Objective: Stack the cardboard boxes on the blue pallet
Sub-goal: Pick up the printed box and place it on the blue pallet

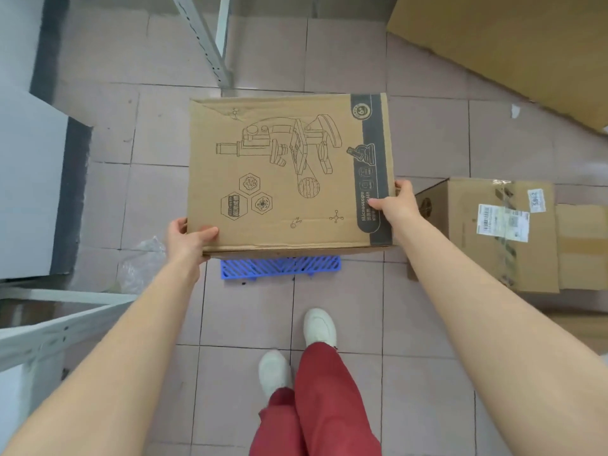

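A brown cardboard box (289,172) printed with a microscope drawing and a dark side band is held flat in front of me. My left hand (187,236) grips its near left corner, thumb on top. My right hand (396,202) grips its right edge. Directly below the box, only the near strip of the blue slatted pallet (279,267) shows on the tiled floor; the rest is hidden by the box. I cannot tell whether the box touches the pallet.
A taped cardboard box with labels (490,235) stands on the floor to the right, more cardboard (582,245) beside it. A large flat carton (513,47) lies at the far right. Metal shelf frames (207,37) stand behind and at left (52,320). Crumpled plastic (141,264) lies left of the pallet.
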